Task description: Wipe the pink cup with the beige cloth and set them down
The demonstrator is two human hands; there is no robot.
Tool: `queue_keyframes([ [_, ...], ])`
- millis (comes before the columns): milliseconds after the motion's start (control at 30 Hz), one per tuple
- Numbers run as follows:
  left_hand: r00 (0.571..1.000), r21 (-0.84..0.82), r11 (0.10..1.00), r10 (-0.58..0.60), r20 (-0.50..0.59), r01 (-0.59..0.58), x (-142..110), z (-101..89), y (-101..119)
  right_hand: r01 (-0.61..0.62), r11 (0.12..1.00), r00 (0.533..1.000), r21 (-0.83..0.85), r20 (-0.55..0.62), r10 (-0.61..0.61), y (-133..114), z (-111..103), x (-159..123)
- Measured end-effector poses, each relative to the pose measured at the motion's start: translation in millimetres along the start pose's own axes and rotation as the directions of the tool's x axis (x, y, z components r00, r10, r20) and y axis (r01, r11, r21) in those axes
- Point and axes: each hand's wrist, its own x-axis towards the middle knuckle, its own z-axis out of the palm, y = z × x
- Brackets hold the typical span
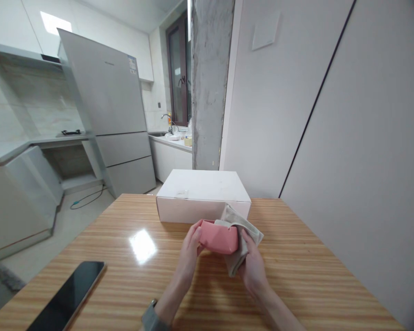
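Held up just above the table is a pink faceted container [219,237], its shape partly hidden by my hands. My left hand [192,243] grips its left side. A beige cloth [240,257] is folded over its right side and upper edge, and my right hand [253,269] presses that cloth against it. Behind both hands, a white cardboard box [203,193] sits closed on the striped wooden table [296,262], with the cloth's upper corner overlapping its front in view.
A black smartphone [67,294] lies at the table's near left edge. A grey band [153,317] circles my left wrist. A wall stands along the table's right side. Beyond the table are a concrete pillar [210,82], a grey refrigerator [106,110] and a kitchen counter with a faucet [167,122].
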Motion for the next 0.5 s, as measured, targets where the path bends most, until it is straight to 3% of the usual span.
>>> queue_keyframes([
  [167,0.999,-0.025,0.999,0.023,-0.037,-0.024,2.6,-1.0,1.9,-0.032,0.999,0.994,0.011,0.107,0.031,-3.3,2.5,-0.9],
  [267,0.991,-0.127,0.990,-0.052,0.122,0.068,-1.1,0.6,0.9,0.000,1.000,0.993,-0.031,0.116,0.003,-2.1,2.4,-1.5],
  [367,0.950,-0.171,0.973,-0.101,0.296,0.157,-5.1,1.6,2.4,0.027,0.997,0.993,-0.074,0.121,-0.017,-2.5,3.4,-2.4],
  [500,0.969,-0.143,0.980,-0.102,0.223,0.136,-4.3,0.5,3.8,-0.004,0.997,0.990,-0.082,0.138,0.015,-3.2,6.0,-3.5],
])
